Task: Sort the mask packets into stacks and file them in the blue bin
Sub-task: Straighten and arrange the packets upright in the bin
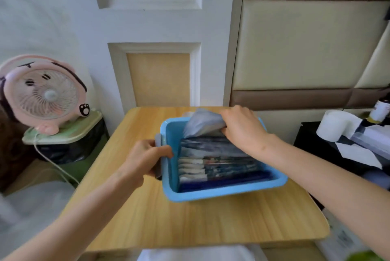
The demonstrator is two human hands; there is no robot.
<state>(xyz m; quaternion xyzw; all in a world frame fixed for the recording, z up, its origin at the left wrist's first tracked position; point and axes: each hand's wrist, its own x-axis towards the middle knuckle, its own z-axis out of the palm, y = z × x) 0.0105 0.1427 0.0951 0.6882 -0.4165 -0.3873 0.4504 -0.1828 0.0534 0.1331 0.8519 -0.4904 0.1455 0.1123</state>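
Bright, soft daylight; motion blur throughout; wide-angle bending at edges.

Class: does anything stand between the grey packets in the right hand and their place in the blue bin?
Nothing visible does. The right hand grips the grey packets at the blue bin's far end, their lower edge inside it, behind the filed packets. The left hand holds the bin's left rim, off their path.

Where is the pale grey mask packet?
Head view, centre: the pale grey mask packet sits at the far end of the blue plastic bin, gripped by the right hand, behind the dark filed packets.
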